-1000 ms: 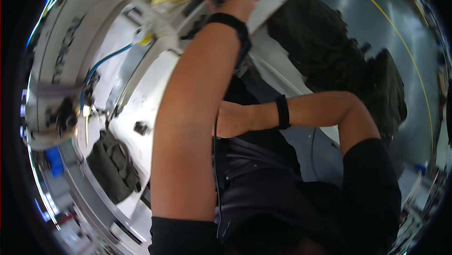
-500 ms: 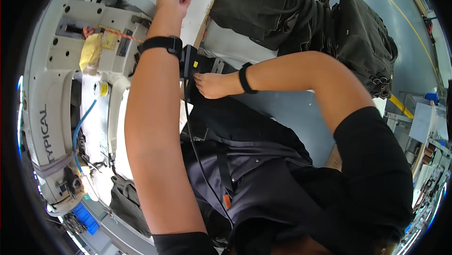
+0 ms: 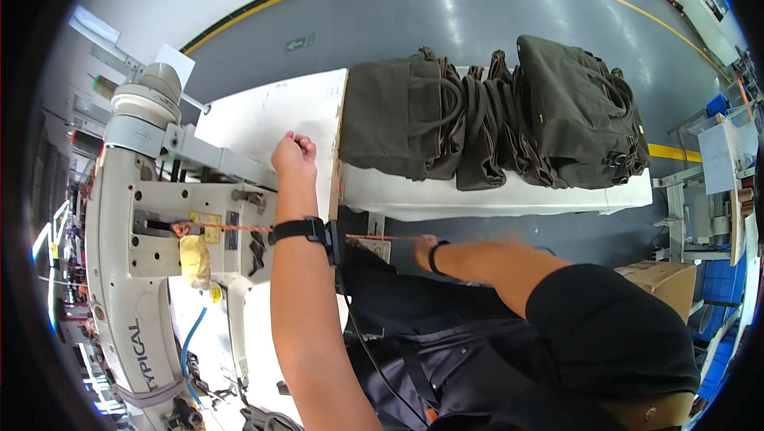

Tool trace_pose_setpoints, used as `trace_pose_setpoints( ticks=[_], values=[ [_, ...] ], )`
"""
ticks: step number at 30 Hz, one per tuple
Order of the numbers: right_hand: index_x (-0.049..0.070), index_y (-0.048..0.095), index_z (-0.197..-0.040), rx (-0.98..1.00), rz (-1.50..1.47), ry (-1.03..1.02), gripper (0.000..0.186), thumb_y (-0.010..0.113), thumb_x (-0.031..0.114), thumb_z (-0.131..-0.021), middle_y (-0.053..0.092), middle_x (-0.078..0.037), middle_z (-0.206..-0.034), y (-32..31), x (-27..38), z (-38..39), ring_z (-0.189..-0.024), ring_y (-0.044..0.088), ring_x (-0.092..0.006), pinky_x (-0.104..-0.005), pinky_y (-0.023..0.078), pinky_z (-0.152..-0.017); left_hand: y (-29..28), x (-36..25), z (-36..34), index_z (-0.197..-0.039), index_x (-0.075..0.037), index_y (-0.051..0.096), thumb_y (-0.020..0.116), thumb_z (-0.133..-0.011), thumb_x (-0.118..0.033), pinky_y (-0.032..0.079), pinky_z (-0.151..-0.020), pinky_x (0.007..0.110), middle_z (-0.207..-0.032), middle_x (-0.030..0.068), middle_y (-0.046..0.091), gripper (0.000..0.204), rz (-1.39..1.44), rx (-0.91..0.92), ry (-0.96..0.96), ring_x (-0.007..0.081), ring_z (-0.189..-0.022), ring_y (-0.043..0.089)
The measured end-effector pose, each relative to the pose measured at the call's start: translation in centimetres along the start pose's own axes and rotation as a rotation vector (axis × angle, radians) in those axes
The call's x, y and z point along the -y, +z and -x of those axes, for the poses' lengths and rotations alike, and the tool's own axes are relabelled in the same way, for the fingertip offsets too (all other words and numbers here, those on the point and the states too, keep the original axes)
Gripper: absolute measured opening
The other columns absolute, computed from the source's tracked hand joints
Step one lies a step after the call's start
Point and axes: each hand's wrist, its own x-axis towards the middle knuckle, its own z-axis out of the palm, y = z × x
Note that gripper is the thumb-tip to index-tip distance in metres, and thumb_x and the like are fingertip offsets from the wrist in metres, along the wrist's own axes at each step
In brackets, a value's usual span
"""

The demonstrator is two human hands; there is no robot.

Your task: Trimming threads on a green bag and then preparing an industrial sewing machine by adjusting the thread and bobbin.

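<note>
The left hand (image 3: 294,154), fingers curled in with nothing visible in them, hangs over the white table (image 3: 259,105); the right hand (image 3: 426,250) seems closed on a red-orange cord (image 3: 239,228). The cord runs straight leftward from it, past the left wrist, to the sewing machine (image 3: 118,276) left of both hands. The step looks like pulling the cord; the next move probably calls for steady tension, clear of that wrist.

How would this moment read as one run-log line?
left hand: curled over white tabletop | right hand: closed on orange cord | cord: runs to sewing machine | dark bags: piled right of tabletop
</note>
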Motion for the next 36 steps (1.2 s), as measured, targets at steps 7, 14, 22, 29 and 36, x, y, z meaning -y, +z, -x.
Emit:
trace_pose_setpoints(
  ticks=[7, 14, 22, 29, 36],
  values=[
    [0.020, 0.076, -0.115, 0.246, -0.073, 0.005, 0.030, 0.073, 0.026, -0.086, 0.072, -0.001, -0.112, 11.9, -5.2, 2.7, -0.098, 0.071, -0.0236, -0.0489, 0.059, -0.068, 0.5, -0.1, 0.6, -0.116, -0.001, 0.048, 0.038, -0.096, -0.001, 0.041, -0.049, 0.026, -0.079, 0.0056, 0.050, 0.022, -0.005, -0.041, 0.035, 0.0139, -0.061, 0.049],
    [0.008, 0.073, -0.115, 0.015, -0.026, -0.368, 0.031, 0.067, 0.025, -0.089, 0.072, -0.009, -0.115, 12.7, -8.6, 8.9, -0.096, 0.072, -0.0283, -0.0466, 0.057, -0.072, 0.0, -0.1, 0.5, -0.113, -0.003, 0.048, 0.038, -0.098, -0.004, 0.041, -0.049, 0.025, -0.077, 0.0042, 0.049, 0.018, -0.001, -0.017, 0.006, 0.0129, -0.061, 0.049],
    [0.001, 0.071, -0.095, -0.205, -0.628, -0.486, 0.026, 0.053, 0.018, -0.087, 0.071, -0.018, -0.092, -1.7, -12.2, 22.7, -0.085, 0.070, -0.0324, -0.0441, 0.054, -0.075, 1.4, -3.0, 0.4, -0.110, -0.004, 0.048, 0.038, -0.100, -0.004, 0.041, -0.049, 0.025, -0.076, 0.0046, 0.049, 0.014, 0.031, 0.029, 0.012, 0.0133, -0.060, 0.048],
    [0.003, 0.064, -0.114, -1.222, -1.624, -0.506, 0.046, 0.040, 0.040, -0.107, 0.067, -0.015, -0.098, -9.7, -21.0, 29.0, -0.097, 0.064, -0.0284, -0.0363, 0.049, -0.090, 1.1, -3.8, 1.2, -0.107, -0.005, 0.049, 0.038, -0.100, -0.003, 0.041, -0.050, 0.026, -0.076, 0.0043, 0.049, 0.014, 0.036, 0.044, 0.002, 0.0142, -0.060, 0.047],
    [0.008, 0.066, -0.112, -1.636, -1.024, -0.215, 0.031, 0.054, 0.033, -0.099, 0.066, -0.014, -0.106, -26.6, -21.4, 16.5, -0.093, 0.068, -0.0351, -0.0472, 0.055, -0.080, 2.1, -3.5, 2.8, -0.109, -0.003, 0.049, 0.039, -0.102, -0.008, 0.038, -0.051, 0.027, -0.078, 0.0023, 0.049, 0.013, 0.038, -0.052, 0.257, 0.0123, -0.061, 0.045]
  ],
)
